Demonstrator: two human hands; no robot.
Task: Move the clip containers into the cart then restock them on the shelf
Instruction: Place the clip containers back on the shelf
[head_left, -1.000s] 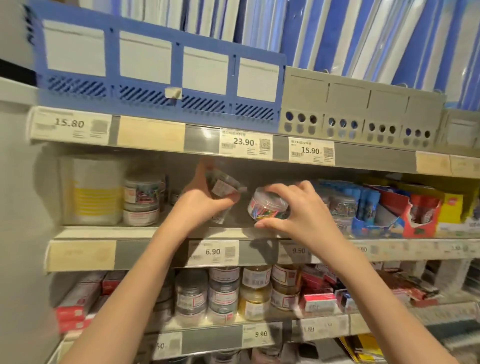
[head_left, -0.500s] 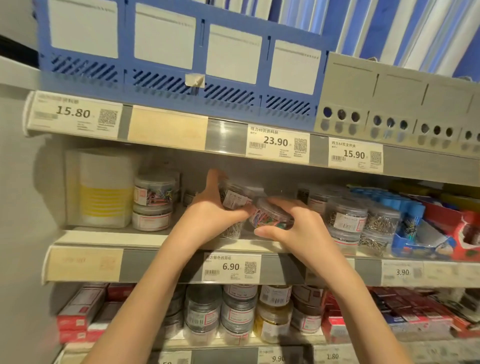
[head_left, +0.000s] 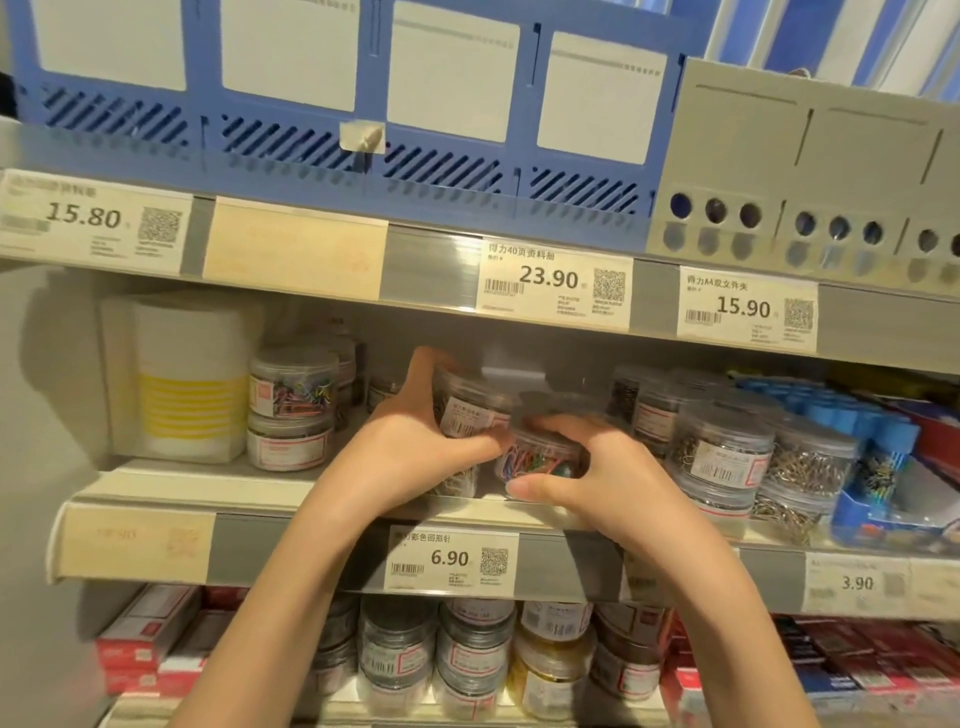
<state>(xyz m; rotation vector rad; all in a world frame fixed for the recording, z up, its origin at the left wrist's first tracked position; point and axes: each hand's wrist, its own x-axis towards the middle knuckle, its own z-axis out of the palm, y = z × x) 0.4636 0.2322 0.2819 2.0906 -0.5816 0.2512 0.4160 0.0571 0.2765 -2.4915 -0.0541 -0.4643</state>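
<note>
A clear container of coloured clips (head_left: 540, 460) is gripped by the right hand (head_left: 587, 483), thumb curled under its front edge and fingers over its lid, low over the front of the middle shelf (head_left: 260, 486). Just to its left, touching it, a taller container of silver clips (head_left: 467, 410) is held by the left hand (head_left: 410, 452), whose fingers are wrapped round its side. Whether a second container sits beneath that one cannot be told with certainty.

The step in hand is judged to be setting both containers onto the shelf. It would be done well if each were lowered flat, label forward, the coloured one kept level so the lid is not popped, and the fingers released only once the base is seated behind the 6.90 price tag (head_left: 451, 560).

Two containers are held, one per hand. To the left, two containers are stacked (head_left: 293, 410) beside a white and yellow pack (head_left: 182, 379). To the right, roughly six containers of metal clips (head_left: 727, 452) can be counted, though the rear ones are blurred. No cart is in view.
</note>
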